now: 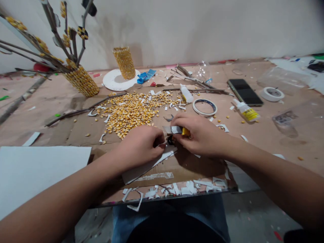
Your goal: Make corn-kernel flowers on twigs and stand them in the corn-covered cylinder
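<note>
A box cutter (176, 130) with a yellow part is gripped in my right hand (198, 135), its blade pointing left. Under my left hand (141, 143) lies a strip of white foam board or card (149, 166), whose edge the curled fingers pinch against the cardboard (197, 168). A small black round piece (171, 140) shows between both hands, at the strip's far end; I cannot make out exactly which fingers touch it. Just beyond my left hand spreads a pile of yellow corn kernels (129, 113).
Corn-covered cylinders (82, 81) stand at the back, one with branches (52, 23). Glue bottles (186, 93), a tape roll (205, 107) and a phone (245, 91) lie to the right. White scraps (188, 188) line the front edge. A white sheet (37, 175) is at left.
</note>
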The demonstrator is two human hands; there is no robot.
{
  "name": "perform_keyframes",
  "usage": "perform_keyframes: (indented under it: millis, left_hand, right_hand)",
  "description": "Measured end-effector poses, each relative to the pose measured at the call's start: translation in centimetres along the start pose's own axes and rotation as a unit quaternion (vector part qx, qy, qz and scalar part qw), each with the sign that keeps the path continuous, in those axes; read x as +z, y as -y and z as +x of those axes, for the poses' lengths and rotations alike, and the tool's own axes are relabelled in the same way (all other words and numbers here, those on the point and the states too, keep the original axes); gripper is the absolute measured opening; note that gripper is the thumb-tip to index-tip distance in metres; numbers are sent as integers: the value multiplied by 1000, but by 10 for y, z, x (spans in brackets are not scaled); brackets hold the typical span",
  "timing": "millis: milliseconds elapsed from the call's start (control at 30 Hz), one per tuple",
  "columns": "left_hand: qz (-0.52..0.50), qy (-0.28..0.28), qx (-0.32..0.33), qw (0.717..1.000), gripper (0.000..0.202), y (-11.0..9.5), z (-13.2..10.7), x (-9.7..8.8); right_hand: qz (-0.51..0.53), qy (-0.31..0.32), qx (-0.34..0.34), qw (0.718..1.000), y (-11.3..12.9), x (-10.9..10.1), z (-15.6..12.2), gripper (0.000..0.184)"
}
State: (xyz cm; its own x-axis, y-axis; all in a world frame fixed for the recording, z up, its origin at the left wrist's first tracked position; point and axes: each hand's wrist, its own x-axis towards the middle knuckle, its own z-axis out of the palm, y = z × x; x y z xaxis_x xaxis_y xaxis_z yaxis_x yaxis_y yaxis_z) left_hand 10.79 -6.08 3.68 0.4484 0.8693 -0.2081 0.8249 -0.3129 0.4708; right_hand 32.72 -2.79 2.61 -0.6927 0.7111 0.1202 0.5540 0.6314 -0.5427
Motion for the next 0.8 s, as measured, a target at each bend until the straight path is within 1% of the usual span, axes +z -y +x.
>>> perform_keyframes:
  millis: [167, 467, 567, 667, 733, 800]
  left_hand:
    - [-6, -6, 5, 1000, 10, 2, 0, 2]
    - [14, 2, 5, 1000, 15, 1, 1, 1]
    - [10, 2, 7, 1000, 15, 1, 1, 1]
    - [9, -4, 5, 1000, 14, 1, 0, 1]
    - [9, -4, 4, 1000, 13, 1, 0, 0]
    - [11, 4, 3, 1000, 12, 0, 0, -1]
  right_hand:
    - [8, 21, -8, 1000, 0, -5, -2, 12]
    - [1, 30, 8, 1000, -1, 0, 0, 12]
    - [7, 18, 13, 1000, -2, 1, 1, 9]
    - [-21, -5, 22, 1000, -2, 3, 1, 4]
    - [-46, -13, 25, 999, -2, 3, 1, 8]
    - [-64, -13, 26, 998, -1, 4, 0, 7]
